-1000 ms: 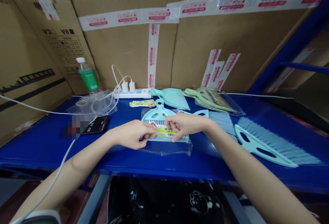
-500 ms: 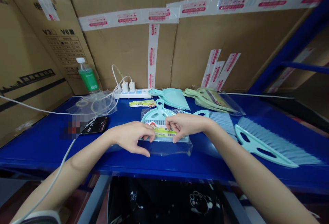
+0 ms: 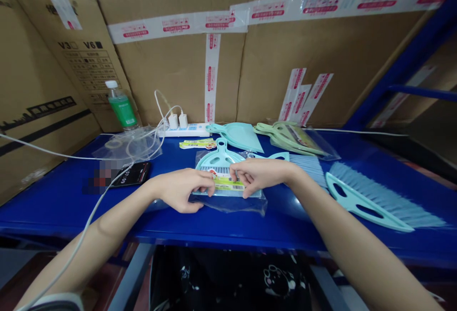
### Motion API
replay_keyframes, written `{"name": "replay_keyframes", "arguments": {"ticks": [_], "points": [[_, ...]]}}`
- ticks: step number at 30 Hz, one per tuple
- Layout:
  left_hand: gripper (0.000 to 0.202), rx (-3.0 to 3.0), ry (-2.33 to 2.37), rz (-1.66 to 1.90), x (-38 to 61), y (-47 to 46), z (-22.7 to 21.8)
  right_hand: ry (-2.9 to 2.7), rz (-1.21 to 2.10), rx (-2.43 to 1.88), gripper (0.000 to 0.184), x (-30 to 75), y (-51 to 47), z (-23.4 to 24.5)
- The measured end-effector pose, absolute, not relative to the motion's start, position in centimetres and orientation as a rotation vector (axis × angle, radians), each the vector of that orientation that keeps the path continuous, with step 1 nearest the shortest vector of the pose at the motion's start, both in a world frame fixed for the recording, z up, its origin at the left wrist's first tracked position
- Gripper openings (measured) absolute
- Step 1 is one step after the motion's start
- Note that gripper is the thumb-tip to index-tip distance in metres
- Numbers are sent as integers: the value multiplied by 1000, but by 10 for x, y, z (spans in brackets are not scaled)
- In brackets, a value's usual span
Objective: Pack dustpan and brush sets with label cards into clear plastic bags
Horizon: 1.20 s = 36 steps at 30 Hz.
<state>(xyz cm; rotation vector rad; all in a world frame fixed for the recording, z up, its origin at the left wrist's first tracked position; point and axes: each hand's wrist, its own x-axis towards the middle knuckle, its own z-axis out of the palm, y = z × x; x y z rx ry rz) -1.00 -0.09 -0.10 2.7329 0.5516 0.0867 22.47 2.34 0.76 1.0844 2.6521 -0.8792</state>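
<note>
Head view | left hand point(image 3: 181, 188), arched | right hand point(image 3: 260, 174), fingers curled | both at bagged dustpan set point(image 3: 224, 181) | grip: cannot tell

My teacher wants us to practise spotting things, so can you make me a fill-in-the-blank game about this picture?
1. The left hand is at the left side of the bagged dustpan-and-brush set, and the right hand is at its ____ side.
2. The phone lies closer to the ____ hand.
3. The power strip has ____ white chargers plugged in.
4. The plastic bottle has a ____ cap.

Missing words: right; left; two; white.
</note>
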Motion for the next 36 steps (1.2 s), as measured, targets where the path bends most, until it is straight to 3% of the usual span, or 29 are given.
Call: {"name": "replay_keyframes", "arguments": {"ticks": [36], "points": [[10, 2711, 553, 103, -8, 0, 1, 2612, -710, 1177, 45, 228, 24, 9]]}}
